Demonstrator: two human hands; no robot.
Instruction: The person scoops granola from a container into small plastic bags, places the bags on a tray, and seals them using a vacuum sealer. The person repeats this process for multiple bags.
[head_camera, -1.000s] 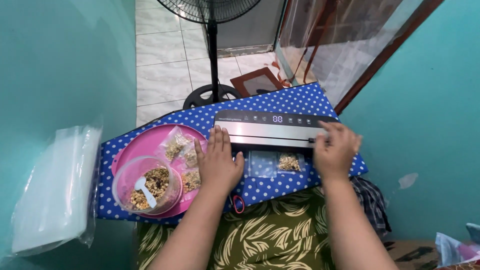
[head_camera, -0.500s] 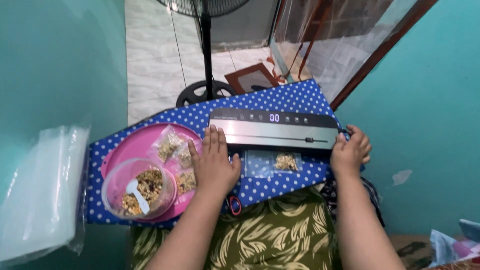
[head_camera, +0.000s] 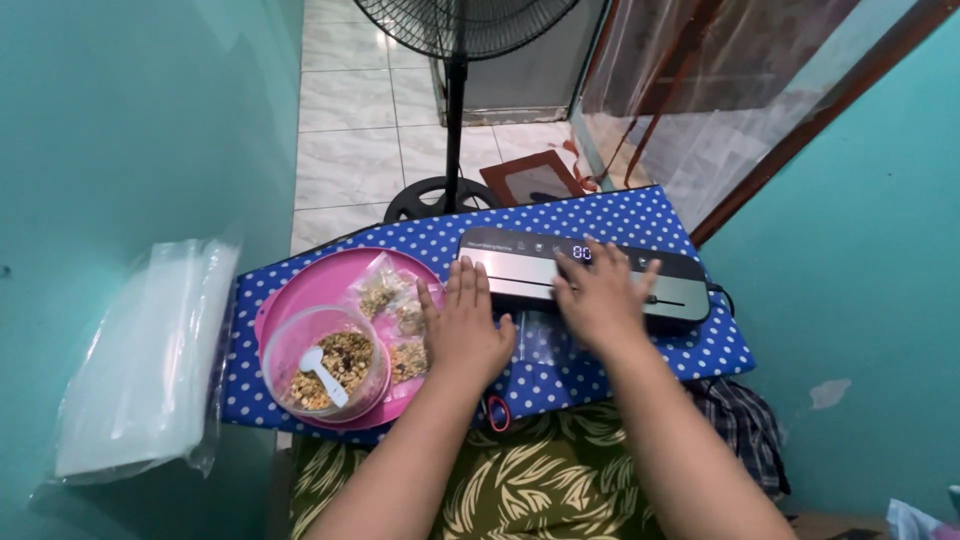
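Observation:
A black and silver vacuum sealer (head_camera: 520, 265) lies across a blue board with white dots (head_camera: 640, 215) on my lap. My left hand (head_camera: 463, 330) rests flat, fingers apart, at the sealer's left front corner. My right hand (head_camera: 598, 295) lies spread over the sealer's middle, fingertips near the lit panel, and hides the small clear bag tucked under the lid; only the bag's clear part (head_camera: 535, 335) shows.
A pink tray (head_camera: 300, 285) at left carries small filled bags (head_camera: 380, 295) and a clear tub of mixed grains (head_camera: 325, 365) with a white spoon. A stack of clear plastic bags (head_camera: 145, 365) lies far left. A standing fan (head_camera: 455, 110) is behind the board.
My right hand moved from the sealer's right end to its middle, onto the lid and over the bag. My left hand stayed in place.

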